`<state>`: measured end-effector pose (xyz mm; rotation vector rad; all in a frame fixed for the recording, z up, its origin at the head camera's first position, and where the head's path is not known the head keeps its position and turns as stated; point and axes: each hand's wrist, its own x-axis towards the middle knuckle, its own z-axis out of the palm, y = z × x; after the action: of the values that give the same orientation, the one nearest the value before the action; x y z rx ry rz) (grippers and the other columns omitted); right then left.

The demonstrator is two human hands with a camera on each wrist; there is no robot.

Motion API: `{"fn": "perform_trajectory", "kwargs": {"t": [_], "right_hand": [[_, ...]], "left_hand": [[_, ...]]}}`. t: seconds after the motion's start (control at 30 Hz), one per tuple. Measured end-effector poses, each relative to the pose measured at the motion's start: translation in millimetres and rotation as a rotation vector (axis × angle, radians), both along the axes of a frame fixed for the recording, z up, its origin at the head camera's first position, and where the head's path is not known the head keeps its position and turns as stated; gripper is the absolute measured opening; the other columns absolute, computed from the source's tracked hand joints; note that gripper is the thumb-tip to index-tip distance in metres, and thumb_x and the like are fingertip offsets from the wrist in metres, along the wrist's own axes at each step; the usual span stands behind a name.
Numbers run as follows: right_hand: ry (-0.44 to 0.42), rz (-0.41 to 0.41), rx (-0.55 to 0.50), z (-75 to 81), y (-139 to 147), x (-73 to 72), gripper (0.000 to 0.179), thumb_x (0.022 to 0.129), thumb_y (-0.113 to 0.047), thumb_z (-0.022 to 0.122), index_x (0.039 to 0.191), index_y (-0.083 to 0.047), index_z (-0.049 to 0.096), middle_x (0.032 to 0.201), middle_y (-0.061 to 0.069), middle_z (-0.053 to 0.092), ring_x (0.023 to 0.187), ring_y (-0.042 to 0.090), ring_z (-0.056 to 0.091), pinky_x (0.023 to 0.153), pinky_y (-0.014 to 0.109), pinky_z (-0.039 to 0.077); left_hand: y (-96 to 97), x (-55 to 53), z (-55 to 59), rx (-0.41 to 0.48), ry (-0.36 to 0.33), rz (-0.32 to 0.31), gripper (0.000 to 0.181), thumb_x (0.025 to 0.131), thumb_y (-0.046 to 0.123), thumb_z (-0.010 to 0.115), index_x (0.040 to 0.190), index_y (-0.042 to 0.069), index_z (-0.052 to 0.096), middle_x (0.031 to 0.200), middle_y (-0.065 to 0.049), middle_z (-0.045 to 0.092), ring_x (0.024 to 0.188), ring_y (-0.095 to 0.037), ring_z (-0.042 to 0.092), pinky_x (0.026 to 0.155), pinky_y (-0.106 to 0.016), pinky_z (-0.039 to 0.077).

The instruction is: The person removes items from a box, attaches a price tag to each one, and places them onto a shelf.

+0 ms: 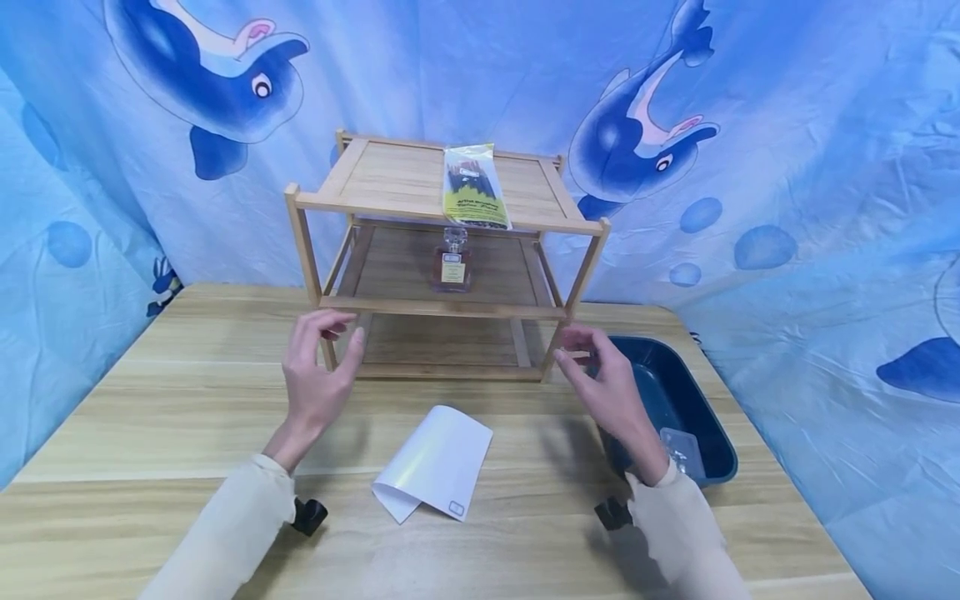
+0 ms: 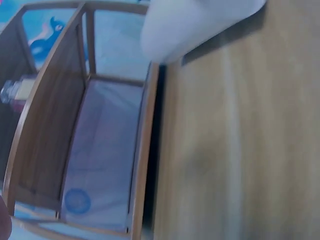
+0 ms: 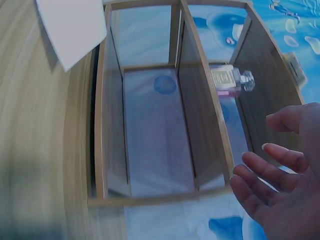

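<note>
My left hand [image 1: 315, 379] hovers by the left front leg of a wooden shelf rack [image 1: 431, 309], thumb and fingers spread apart. Near the rack's right front leg is my right hand [image 1: 609, 390], its fingers loosely bent; the right wrist view shows nothing in them. A perfume bottle [image 1: 452, 265] with a clear stopper stands on the middle shelf. On the top shelf lies a packet of artist brushes [image 1: 474, 187], reaching over the front edge. A curled white sheet [image 1: 438, 458] lies on the table between my forearms. Only a bit of the left hand appears in the left wrist view.
A dark blue tub [image 1: 708, 417] stands at the right, partly behind my right forearm, with a small clear plastic item [image 1: 681, 450] inside. Blue dolphin-print cloth [image 1: 480, 75] hangs behind and beside the wooden table [image 1: 187, 408].
</note>
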<state>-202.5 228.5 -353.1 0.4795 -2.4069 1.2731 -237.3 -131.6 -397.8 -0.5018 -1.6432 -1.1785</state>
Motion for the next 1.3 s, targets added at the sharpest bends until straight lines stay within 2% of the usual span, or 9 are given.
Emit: {"fn": "perform_trajectory", "kwargs": {"t": [0.13,0.3,0.4,0.57,0.7,0.87,1.03,1.17,1.3], "right_hand": [[0.007,-0.043,0.034,-4.8,16.6,6.9,0.032,0.104,-0.013,0.064,0.133,0.0,0.058,0.121,0.018,0.066,0.112,0.03,0.063,0.095,0.051,0.054],[0.02,-0.104,0.048,-14.2,36.4,16.9,0.032,0.103,-0.013,0.065,0.131,0.002,0.058,0.12,0.018,0.067,0.111,0.027,0.063,0.09,0.02,0.051],[0.016,-0.134,0.047,-21.2,47.2,24.2,0.032,0.103,-0.012,0.065,0.131,0.003,0.058,0.119,0.017,0.067,0.109,0.027,0.063,0.087,0.009,0.046],[-0.008,-0.196,0.083,-27.9,65.5,38.0,0.033,0.105,-0.015,0.064,0.133,0.0,0.058,0.12,0.014,0.067,0.108,0.021,0.062,0.087,0.007,0.045],[-0.016,-0.239,0.106,-30.4,80.3,45.1,0.034,0.105,-0.015,0.064,0.134,0.0,0.058,0.12,0.015,0.067,0.106,0.008,0.058,0.085,0.006,0.044],[-0.023,-0.267,0.115,-32.9,97.2,49.7,0.033,0.103,-0.012,0.064,0.132,0.004,0.058,0.118,0.021,0.067,0.101,-0.008,0.052,0.083,0.004,0.044],[-0.027,-0.295,0.136,-35.9,112.4,52.4,0.034,0.102,-0.01,0.065,0.131,0.006,0.057,0.115,0.025,0.067,0.097,-0.014,0.049,0.08,0.001,0.043],[-0.037,-0.325,0.154,-38.3,120.1,55.4,0.034,0.102,-0.011,0.065,0.13,0.008,0.058,0.113,0.025,0.067,0.094,-0.015,0.048,0.077,0.002,0.042],[-0.065,-0.358,0.186,-38.8,126.4,58.5,0.035,0.103,-0.014,0.065,0.13,0.008,0.058,0.111,0.025,0.069,0.091,-0.016,0.047,0.073,0.003,0.042]], "left_hand": [[13.0,9.4,-3.7,-0.054,-0.032,-0.069,0.027,0.088,0.006,0.069,0.111,-0.008,0.066,0.105,-0.022,0.065,0.092,-0.03,0.059,0.088,-0.021,0.046],[27.7,14.6,-8.6,-0.117,-0.087,-0.152,0.029,0.087,-0.002,0.073,0.115,-0.005,0.066,0.109,-0.018,0.067,0.093,-0.035,0.06,0.09,-0.025,0.049],[36.1,14.8,-12.1,-0.134,-0.122,-0.19,0.03,0.087,-0.004,0.075,0.116,-0.004,0.066,0.112,-0.016,0.068,0.096,-0.035,0.062,0.091,-0.029,0.051],[50.8,19.8,-15.6,-0.129,-0.232,-0.259,0.031,0.09,0.0,0.077,0.119,-0.003,0.065,0.115,-0.013,0.068,0.1,-0.031,0.065,0.09,-0.038,0.055],[63.9,27.2,-15.4,-0.045,-0.36,-0.347,0.03,0.092,0.002,0.075,0.12,-0.002,0.065,0.116,-0.013,0.068,0.1,-0.027,0.066,0.089,-0.045,0.057],[80.8,35.4,-15.2,0.083,-0.495,-0.472,0.028,0.095,0.003,0.073,0.121,-0.001,0.063,0.118,-0.021,0.066,0.103,-0.026,0.065,0.092,-0.036,0.058],[97.1,43.5,-14.3,0.149,-0.615,-0.574,0.029,0.097,0.008,0.072,0.124,0.001,0.063,0.121,-0.014,0.066,0.108,-0.025,0.064,0.092,-0.034,0.058],[108.4,49.1,-16.2,0.159,-0.703,-0.605,0.033,0.096,0.008,0.073,0.128,0.003,0.064,0.125,-0.01,0.066,0.111,-0.026,0.065,0.093,-0.032,0.057],[119.2,52.9,-20.2,0.141,-0.751,-0.631,0.036,0.096,0.008,0.073,0.13,0.0,0.064,0.126,-0.012,0.067,0.111,-0.028,0.066,0.093,-0.032,0.057]]}}
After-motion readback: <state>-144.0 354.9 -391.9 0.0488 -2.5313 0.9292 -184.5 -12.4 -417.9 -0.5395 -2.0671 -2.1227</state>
